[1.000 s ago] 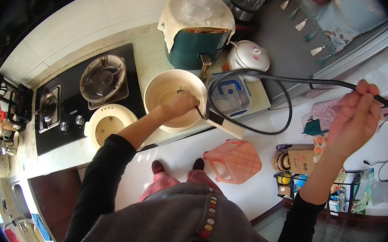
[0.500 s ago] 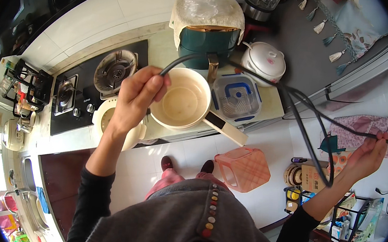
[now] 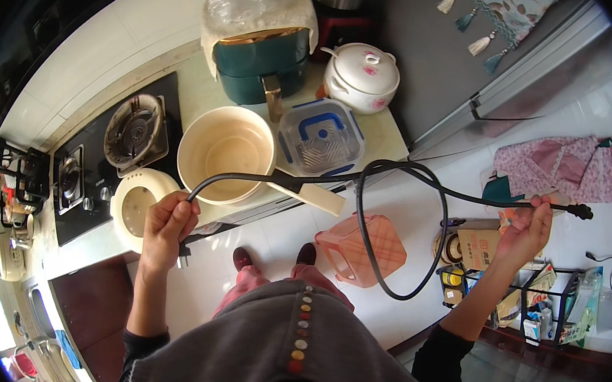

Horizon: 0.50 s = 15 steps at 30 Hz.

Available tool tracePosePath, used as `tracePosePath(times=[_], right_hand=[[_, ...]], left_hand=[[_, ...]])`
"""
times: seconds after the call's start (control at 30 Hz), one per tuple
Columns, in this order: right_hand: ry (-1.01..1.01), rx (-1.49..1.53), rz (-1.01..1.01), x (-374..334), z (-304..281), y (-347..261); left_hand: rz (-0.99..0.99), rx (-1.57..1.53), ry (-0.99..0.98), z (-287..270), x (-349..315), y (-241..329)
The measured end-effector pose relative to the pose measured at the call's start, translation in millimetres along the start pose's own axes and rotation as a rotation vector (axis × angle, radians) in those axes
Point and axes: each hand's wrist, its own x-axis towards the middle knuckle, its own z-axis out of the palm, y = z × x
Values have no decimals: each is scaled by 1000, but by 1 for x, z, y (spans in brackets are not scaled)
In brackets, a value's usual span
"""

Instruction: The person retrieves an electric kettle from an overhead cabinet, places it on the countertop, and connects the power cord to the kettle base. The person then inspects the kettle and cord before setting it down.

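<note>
A black power cord point(image 3: 248, 177) stretches between my two hands, with one loop hanging near its middle. My left hand point(image 3: 166, 227) is closed around it close to one end, and a plug point(image 3: 184, 254) shows just below the fingers. My right hand point(image 3: 524, 232) pinches the cord near its other end, where a black connector point(image 3: 582, 212) sticks out past the fingertips. Beneath the cord stands a cream pot point(image 3: 229, 145) on the counter, its long handle pointing right. Left of the pot, nearest my left hand, is a cream lid-like piece point(image 3: 129, 206) with a round center.
A clear container point(image 3: 323, 137) with blue trim stands beside the pot. Behind are a cloth-covered green appliance point(image 3: 258, 74) and a white lidded pot point(image 3: 363, 78). A gas stove point(image 3: 66, 199) lies left. On the floor are a pink stool point(image 3: 374, 250) and a cardboard box point(image 3: 479, 246).
My left hand has lowered, away from over the pot. The cord has come down from an arch into a nearly straight line, with its loop more open. The view has shifted right.
</note>
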Motion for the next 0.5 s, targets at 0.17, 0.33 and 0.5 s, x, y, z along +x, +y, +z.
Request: tracePosePath(times=[0.17, 0.33, 0.5], right_hand=[[-105, 169, 97, -13, 9, -11], [-256, 436, 209, -40, 31, -21], [-342, 605, 224, -65, 58, -29]], left_hand=[[-72, -140, 15, 6, -3, -5], [-109, -353, -43, 34, -6, -15], [-61, -454, -231, 71, 2, -19]])
